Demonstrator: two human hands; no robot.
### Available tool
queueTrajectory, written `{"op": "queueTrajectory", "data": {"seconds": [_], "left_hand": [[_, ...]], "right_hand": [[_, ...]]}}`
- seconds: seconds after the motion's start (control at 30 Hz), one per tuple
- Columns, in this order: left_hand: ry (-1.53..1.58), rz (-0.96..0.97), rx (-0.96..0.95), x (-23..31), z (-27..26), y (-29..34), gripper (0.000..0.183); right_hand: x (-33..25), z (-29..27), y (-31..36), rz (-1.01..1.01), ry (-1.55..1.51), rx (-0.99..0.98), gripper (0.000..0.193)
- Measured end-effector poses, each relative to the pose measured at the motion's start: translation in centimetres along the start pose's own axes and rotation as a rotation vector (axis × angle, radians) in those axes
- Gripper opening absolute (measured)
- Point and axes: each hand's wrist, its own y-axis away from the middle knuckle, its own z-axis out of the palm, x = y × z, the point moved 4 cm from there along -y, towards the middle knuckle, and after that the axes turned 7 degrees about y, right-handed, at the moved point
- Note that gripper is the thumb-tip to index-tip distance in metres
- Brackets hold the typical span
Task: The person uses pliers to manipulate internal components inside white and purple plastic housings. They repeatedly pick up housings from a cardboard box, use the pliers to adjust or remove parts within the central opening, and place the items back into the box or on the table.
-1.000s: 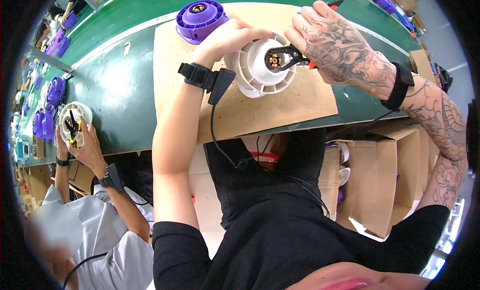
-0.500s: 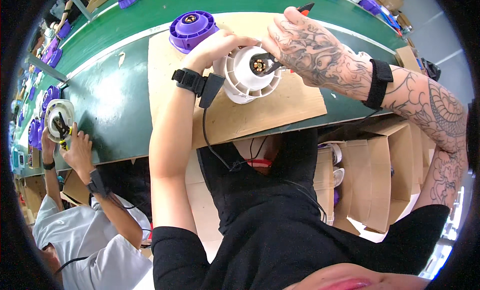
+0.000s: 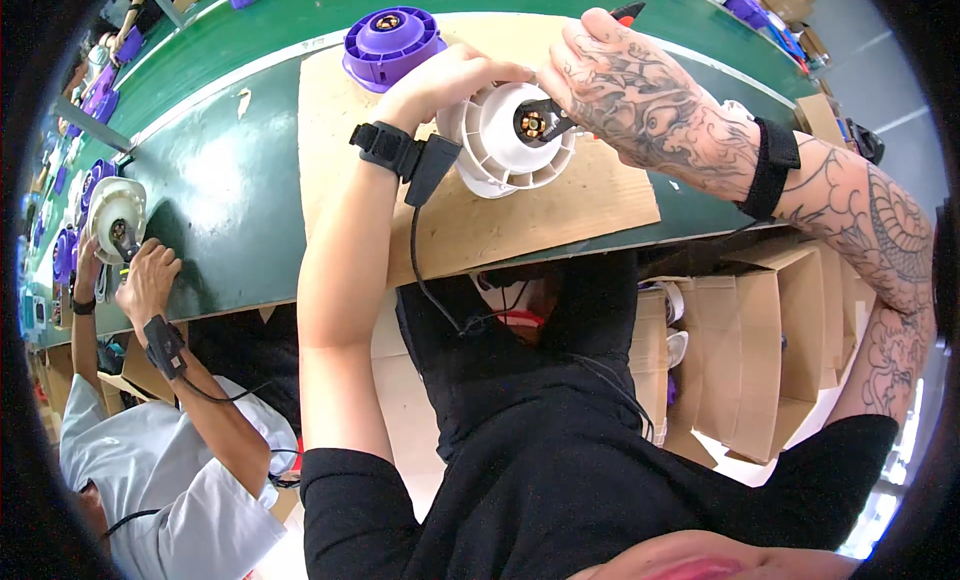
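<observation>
A white, round, ribbed plastic housing (image 3: 492, 145) lies tilted on a flat cardboard sheet (image 3: 600, 195). At its middle shows a small core with copper-coloured parts (image 3: 531, 127). My left hand (image 3: 452, 83) is closed on the housing's far left rim, its fingers partly hidden behind it. In my tattooed right hand (image 3: 622, 88) I grip a pair of pliers, its dark jaws (image 3: 552, 120) reaching to the core's right side. An orange and black handle end sticks out beyond my fist. A purple housing (image 3: 395, 45) of similar shape stands just beyond my left hand.
To the left, another person's hands (image 3: 150, 275) work on a similar white housing (image 3: 116, 218) with a tool. A green bench (image 3: 225, 180) carries the cardboard. Beneath its front edge at right stand cardboard boxes (image 3: 740, 350). A cable hangs from my left wristband (image 3: 400, 158).
The white housing, both my hands and the pliers appear slightly further right in view. The pliers' jaws look closer together at the core. The other person's hands have shifted slightly.
</observation>
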Motion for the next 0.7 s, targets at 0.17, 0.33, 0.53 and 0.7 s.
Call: {"op": "queueTrajectory", "data": {"seconds": [0.17, 0.33, 0.53, 0.7], "left_hand": [[0.024, -0.018, 0.008, -0.4, 0.2, -0.3, 0.027], [0.127, -0.021, 0.097, 1.2, 0.4, 0.5, 0.031], [0.066, 0.008, 0.528, 3.2, -1.2, 1.2, 0.044], [-0.196, 0.417, 1.116, 5.3, -1.4, 2.8, 0.049]], "right_hand": [[0.1, 0.2, 0.1, -0.008, -0.040, -0.035, 0.056], [0.3, 1.3, 0.4, -0.003, -0.156, -0.081, 0.054], [2.2, 5.0, 1.3, 0.102, -0.357, 0.176, 0.049], [2.9, 9.7, -0.9, 0.348, -1.193, -0.468, 0.047]]}}
